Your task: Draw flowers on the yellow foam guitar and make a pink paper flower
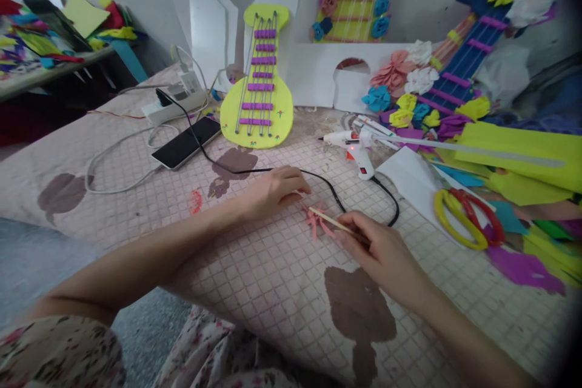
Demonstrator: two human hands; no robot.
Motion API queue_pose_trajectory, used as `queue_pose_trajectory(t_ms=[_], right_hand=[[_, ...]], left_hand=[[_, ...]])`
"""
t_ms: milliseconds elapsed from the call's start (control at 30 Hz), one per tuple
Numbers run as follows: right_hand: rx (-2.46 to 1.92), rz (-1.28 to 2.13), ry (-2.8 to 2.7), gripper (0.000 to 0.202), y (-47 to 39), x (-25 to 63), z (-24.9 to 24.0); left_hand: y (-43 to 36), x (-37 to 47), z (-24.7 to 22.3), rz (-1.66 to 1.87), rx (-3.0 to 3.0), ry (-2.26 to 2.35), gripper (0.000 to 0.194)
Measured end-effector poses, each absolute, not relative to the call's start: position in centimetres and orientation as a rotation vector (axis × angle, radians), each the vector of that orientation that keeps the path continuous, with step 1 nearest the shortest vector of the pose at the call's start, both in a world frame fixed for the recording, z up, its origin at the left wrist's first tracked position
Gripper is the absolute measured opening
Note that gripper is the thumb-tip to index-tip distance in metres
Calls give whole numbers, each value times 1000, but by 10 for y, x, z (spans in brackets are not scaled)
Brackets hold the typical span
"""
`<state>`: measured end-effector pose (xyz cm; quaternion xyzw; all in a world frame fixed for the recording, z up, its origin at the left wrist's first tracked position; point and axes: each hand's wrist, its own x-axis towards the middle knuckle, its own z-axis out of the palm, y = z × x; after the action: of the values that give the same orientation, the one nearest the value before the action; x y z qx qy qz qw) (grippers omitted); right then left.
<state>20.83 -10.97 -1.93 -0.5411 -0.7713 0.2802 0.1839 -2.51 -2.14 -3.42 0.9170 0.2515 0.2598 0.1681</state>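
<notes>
My right hand grips a thin wooden stick between thumb and fingers. The stick's tip lies over a small bunch of pink strips on the patterned tablecloth. Just beyond that bunch, my left hand hovers low with loosely bent fingers, thumb apart from them, and nothing visible in it. A black cable runs behind the left hand. A smaller pink piece lies to the left, beside my left forearm.
A glue gun with a red light rests beyond my right hand. Scissors and coloured sheets lie right. A yellow paper guitar leans at the back; a phone and power strip are left.
</notes>
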Motion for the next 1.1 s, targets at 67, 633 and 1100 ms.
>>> queue_pose_trajectory(t_ms=[67,633,1100], right_hand=[[-1537,725,-2197,17,-110,213,-20],[-1378,348,-2385,8,-107,213,-37],[-1354,526,-2318,14,-116,206,-34]], left_hand=[[-24,-26,-33,781,2592,736,13],[-46,-14,-24,767,2556,636,14],[-29,-16,-34,626,2648,693,15]])
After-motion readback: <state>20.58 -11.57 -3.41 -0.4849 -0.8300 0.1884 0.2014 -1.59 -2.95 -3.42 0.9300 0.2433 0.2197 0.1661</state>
